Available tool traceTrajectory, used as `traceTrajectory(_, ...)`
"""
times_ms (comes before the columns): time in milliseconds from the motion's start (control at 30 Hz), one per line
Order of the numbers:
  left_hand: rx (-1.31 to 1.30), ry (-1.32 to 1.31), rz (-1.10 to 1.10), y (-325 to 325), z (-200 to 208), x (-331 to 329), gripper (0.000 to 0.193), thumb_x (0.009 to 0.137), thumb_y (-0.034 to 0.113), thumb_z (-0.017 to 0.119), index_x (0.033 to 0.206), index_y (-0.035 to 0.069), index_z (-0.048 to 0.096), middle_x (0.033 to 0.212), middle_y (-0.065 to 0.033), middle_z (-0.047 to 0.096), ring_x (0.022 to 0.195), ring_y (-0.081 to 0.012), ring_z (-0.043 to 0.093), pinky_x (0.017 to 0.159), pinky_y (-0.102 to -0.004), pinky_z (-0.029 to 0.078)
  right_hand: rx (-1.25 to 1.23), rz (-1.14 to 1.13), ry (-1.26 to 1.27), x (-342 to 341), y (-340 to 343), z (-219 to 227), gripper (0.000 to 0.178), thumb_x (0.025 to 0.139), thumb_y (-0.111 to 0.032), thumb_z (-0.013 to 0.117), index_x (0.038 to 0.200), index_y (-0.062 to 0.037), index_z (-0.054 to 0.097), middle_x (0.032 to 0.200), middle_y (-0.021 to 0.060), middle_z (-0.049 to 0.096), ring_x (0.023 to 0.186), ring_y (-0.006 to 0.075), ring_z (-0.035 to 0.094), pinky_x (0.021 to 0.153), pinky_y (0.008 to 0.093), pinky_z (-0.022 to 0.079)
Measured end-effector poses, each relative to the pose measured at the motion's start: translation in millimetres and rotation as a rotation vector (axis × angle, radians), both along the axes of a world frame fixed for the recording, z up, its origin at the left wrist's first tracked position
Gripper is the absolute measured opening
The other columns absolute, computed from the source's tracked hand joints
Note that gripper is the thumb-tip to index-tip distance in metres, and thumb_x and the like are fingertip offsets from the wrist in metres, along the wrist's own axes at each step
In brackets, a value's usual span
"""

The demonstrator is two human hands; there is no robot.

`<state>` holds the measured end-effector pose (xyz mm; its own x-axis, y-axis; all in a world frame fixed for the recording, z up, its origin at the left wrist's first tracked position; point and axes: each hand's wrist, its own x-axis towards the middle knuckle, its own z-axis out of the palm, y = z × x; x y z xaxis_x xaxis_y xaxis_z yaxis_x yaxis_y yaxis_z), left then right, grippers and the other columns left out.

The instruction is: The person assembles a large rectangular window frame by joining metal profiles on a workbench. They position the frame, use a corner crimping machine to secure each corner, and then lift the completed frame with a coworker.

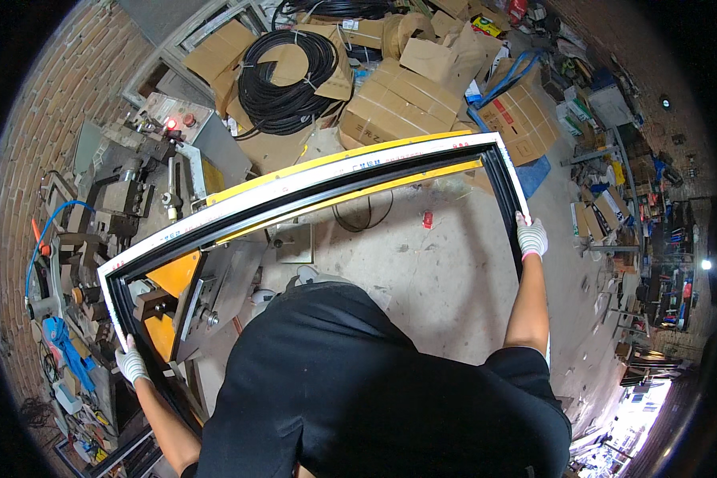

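A large rectangular window frame (279, 188) spans the view in front of me, white-faced on the outside with black inner channels and yellow strips along its far side. Its left end sits lower in the picture than its right. My left hand (131, 362), in a white knit glove, is closed around the left side bar. The right hand (531, 239), gloved the same way, grips the right side bar a little below the far corner. Part of the frame nearest me is hidden by my body and arms.
At left, a metalworking machine (119, 199) with yellow panels (175, 275) stands beneath the frame, beside a brick wall (48, 119). Beyond lie a coil of black hose or cable (255, 107) and cardboard boxes (406, 103). Cluttered shelving (621, 191) lines the right.
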<state>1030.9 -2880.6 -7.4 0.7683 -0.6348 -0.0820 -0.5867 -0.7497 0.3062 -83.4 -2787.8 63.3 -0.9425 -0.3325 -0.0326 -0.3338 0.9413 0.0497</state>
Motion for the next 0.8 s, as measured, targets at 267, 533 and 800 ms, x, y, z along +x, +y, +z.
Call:
traceTrajectory(267, -0.095, 0.160, -0.085, 13.4, 38.3, -28.5, 0.067, 0.094, 0.058, 0.078, 0.119, -0.004, 0.071, 0.097, -0.0158, 0.073, 0.085, -0.0249, 0.061, 0.082, -0.0423, 0.051, -0.057, 0.110, 0.052, -14.3, 1.5, 15.7, 0.090, 0.087, -0.085, 0.059, 0.126, -0.0048, 0.073, 0.123, 0.0269, 0.074, 0.118, 0.0466, 0.069, 0.101, 0.0542, 0.053)
traceTrajectory(533, -0.094, -0.057, -0.009, 47.6, 66.1, -75.3, 0.066, 0.091, 0.058, 0.080, 0.121, 0.000, 0.072, 0.104, -0.0221, 0.077, 0.091, -0.0354, 0.071, 0.087, -0.0432, 0.053, -0.087, 0.184, 0.010, -67.9, -17.2, 34.3, 0.102, 0.091, -0.084, 0.059, 0.135, 0.0077, 0.067, 0.136, 0.0298, 0.068, 0.127, 0.0464, 0.063, 0.109, 0.0513, 0.048)
traceTrajectory(800, -0.038, -0.035, 0.043, 91.4, 118.5, -103.0, 0.073, 0.096, 0.066, 0.069, 0.121, -0.002, 0.069, 0.113, -0.0288, 0.076, 0.107, -0.0427, 0.073, 0.094, -0.0462, 0.054, -0.176, 0.195, 0.063, -104.9, -83.8, 45.1, 0.105, 0.088, -0.085, 0.061, 0.137, 0.0069, 0.066, 0.140, 0.0282, 0.068, 0.126, 0.0443, 0.064, 0.111, 0.0487, 0.048)
